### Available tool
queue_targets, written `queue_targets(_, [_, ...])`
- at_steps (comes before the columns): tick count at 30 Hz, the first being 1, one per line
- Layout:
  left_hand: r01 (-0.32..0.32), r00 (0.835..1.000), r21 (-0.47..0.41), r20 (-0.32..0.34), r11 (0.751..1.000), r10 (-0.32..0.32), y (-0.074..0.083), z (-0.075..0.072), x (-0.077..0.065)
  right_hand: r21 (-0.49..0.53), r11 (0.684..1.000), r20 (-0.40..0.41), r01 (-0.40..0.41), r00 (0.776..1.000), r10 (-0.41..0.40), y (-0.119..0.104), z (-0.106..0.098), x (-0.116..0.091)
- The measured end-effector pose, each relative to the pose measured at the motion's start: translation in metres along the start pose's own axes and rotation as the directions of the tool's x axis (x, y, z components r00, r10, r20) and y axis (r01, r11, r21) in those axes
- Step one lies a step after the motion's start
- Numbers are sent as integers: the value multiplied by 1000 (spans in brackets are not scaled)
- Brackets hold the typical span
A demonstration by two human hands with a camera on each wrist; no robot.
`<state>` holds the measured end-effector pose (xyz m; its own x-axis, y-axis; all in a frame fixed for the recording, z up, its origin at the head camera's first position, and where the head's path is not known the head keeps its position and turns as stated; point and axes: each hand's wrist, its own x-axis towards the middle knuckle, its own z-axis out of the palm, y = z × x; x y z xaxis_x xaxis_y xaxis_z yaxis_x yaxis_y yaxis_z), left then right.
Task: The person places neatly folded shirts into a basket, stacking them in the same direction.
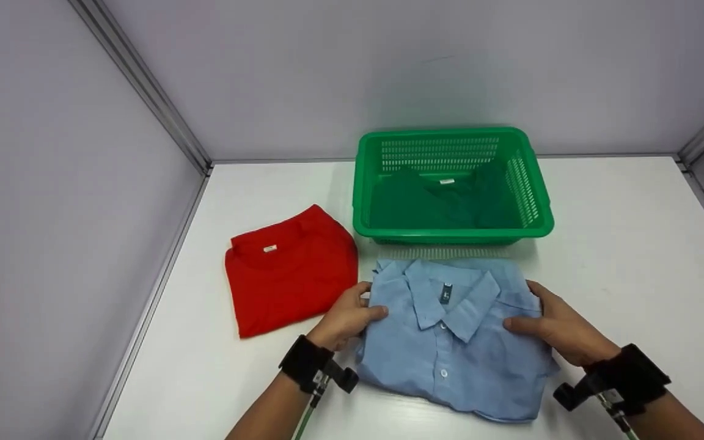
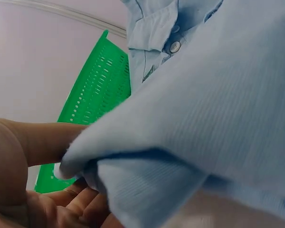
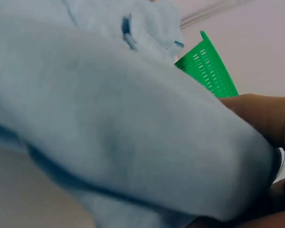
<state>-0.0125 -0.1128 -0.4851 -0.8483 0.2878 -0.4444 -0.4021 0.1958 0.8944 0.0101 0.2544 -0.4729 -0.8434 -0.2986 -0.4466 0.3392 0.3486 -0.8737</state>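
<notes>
A folded light-blue button-up shirt [image 1: 413, 360], collar toward the back, is held between my two hands in the head view. My left hand [image 1: 346, 318] grips its left edge, thumb on top and fingers beneath. On the opposite edge my right hand [image 1: 563, 324] holds it the same way, thumb lying over the front. The left wrist view shows the folded layers of the shirt [image 2: 190, 109] between thumb and curled fingers. In the right wrist view the cloth [image 3: 133, 123] fills most of the picture, pinched at the right by the thumb [image 3: 261, 114].
Behind the shirt stands a green plastic basket [image 1: 453, 233] with a dark green garment [image 1: 413, 201] in it. A folded red shirt [image 1: 294, 275] lies on the white table [image 1: 175, 366] to the left. Pale walls [image 1: 303, 79] enclose the back and sides.
</notes>
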Motion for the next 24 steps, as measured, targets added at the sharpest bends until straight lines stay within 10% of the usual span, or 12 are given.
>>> queue_targets(15, [-136,990,28,35,990,135,42,-3,-41,-155,978,-97,138,983,-154,-38,-12,-43])
queue_targets(24, [-171,985,68,29,983,169,89,-12,-33,-232,963,-124,136,978,-168,-73,-36,-35])
